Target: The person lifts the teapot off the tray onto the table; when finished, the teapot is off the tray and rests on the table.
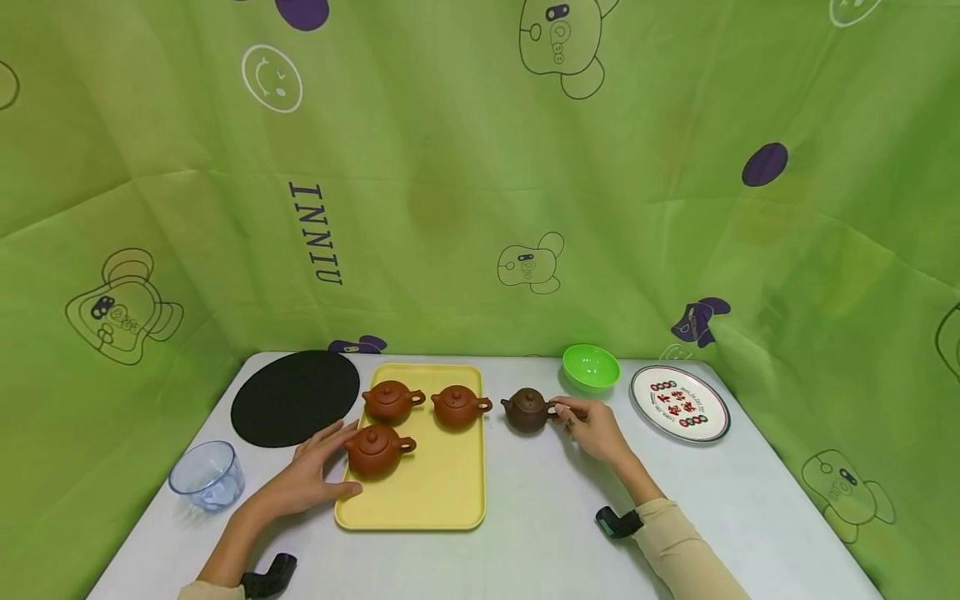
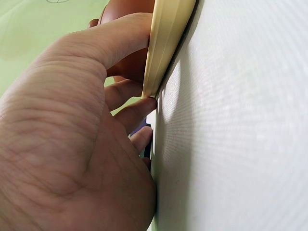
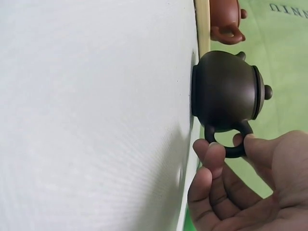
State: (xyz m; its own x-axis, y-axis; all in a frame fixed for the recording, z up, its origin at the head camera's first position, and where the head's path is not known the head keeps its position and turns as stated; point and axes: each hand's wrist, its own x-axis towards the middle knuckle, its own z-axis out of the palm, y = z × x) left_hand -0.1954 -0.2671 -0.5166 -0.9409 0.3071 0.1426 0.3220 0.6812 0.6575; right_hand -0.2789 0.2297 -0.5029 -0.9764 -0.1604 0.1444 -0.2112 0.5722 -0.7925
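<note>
My right hand [image 1: 592,427] pinches the loop handle of a dark brown teapot [image 1: 528,412] between thumb and fingers. In the right wrist view this teapot [image 3: 226,89] is upright, its base at the white table. A yellow tray [image 1: 435,492] to its left bears three reddish-brown teapots: one at back left [image 1: 389,402], one at back right [image 1: 456,407], one at front left [image 1: 373,452]. My left hand [image 1: 303,475] lies at the tray's left edge, beside the front-left teapot, thumb and fingers spread. Seen from the left wrist, the thumb rests over the tray's rim [image 2: 166,43].
Behind the left hand lies a round black mat [image 1: 296,398]. A clear bluish glass bowl [image 1: 208,477] stands at the table's left edge. Past the right hand are a green bowl [image 1: 591,368] and a white patterned plate [image 1: 680,403]. Green printed cloth [image 1: 420,208] hangs around the table.
</note>
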